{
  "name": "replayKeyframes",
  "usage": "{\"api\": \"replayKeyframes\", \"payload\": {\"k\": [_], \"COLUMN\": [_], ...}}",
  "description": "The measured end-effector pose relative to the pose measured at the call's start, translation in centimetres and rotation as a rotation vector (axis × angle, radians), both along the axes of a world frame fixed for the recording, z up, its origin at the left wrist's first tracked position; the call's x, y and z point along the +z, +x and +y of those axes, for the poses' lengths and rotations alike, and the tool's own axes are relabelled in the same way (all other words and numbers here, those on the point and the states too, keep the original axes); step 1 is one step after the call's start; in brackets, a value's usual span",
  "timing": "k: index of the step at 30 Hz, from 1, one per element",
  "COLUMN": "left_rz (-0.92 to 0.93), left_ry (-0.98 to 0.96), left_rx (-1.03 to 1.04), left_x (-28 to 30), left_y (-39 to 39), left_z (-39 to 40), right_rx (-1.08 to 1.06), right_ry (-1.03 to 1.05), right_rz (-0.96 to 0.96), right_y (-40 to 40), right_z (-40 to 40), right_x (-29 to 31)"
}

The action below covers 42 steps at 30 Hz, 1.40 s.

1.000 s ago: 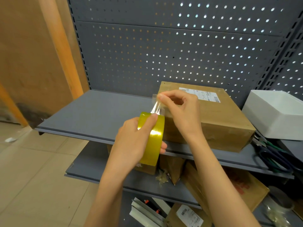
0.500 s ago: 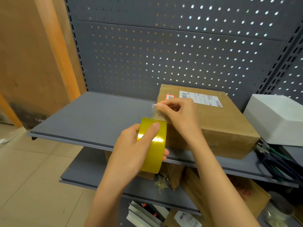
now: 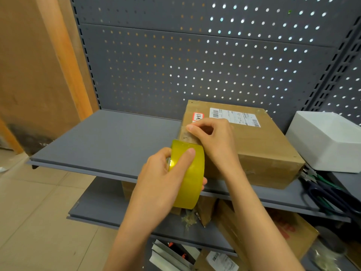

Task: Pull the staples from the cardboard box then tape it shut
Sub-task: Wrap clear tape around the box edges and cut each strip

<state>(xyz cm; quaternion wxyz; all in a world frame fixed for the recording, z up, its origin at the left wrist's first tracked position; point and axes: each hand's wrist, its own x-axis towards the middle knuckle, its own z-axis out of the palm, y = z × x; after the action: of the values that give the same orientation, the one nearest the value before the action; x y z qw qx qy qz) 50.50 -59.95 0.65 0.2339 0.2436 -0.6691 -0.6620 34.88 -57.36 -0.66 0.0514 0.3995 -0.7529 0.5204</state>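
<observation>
Tape end, lifted clear a second ago, now pressed by my right hand [image 3: 213, 139] onto the cardboard box [image 3: 254, 151] corner; left hand [image 3: 166, 177] grips the tape roll [image 3: 190, 178]. Taping has begun.

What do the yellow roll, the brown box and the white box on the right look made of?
Tape roll: glossy, see-through yellowish plastic film, with a bright glare spot. Cardboard box: matte brown paperboard with scuffed edges and paper labels. White box: probably foam or plastic, plain matte white; the view leaves it open.

Two hands [image 3: 166, 178]; one tape roll [image 3: 190, 177]; one box [image 3: 259, 145]
</observation>
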Motion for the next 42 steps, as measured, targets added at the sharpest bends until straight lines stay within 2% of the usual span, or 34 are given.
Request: {"api": "replayKeyframes", "payload": {"k": [10, 30, 35, 37, 39, 40, 42], "left_rz": [-0.048, -0.053, -0.05, -0.049, -0.047, -0.047, -0.045], "left_ry": [-0.017, 0.029, 0.057, 0.064, 0.072, 0.073, 0.076], "left_rx": [0.086, 0.08, 0.05, 0.039, 0.029, 0.026, 0.027], "left_x": [-0.4, -1.0, -1.1, -1.3, -1.3, -1.3, -1.3], "left_y": [0.3, 0.9, 0.9, 0.9, 0.9, 0.9, 0.9], "left_z": [0.8, 0.8, 0.6, 0.5, 0.4, 0.4, 0.4], "right_rx": [-0.066, -0.14, -0.316, -0.236, -0.028, 0.076, 0.233], "right_ry": [0.022, 0.109, 0.297, 0.172, -0.039, -0.063, 0.085], "right_rz": [0.027, 0.046, 0.218, 0.183, 0.099, 0.081, 0.105], "right_y": [0.1, 0.6, 0.5, 0.4, 0.5, 0.7, 0.9], "right_z": [-0.5, -1.0, -1.5, -1.1, -0.1, 0.5, 1.6], "right_x": [-0.3, -0.1, -0.5, -0.4, -0.1, 0.1, 0.3]}}
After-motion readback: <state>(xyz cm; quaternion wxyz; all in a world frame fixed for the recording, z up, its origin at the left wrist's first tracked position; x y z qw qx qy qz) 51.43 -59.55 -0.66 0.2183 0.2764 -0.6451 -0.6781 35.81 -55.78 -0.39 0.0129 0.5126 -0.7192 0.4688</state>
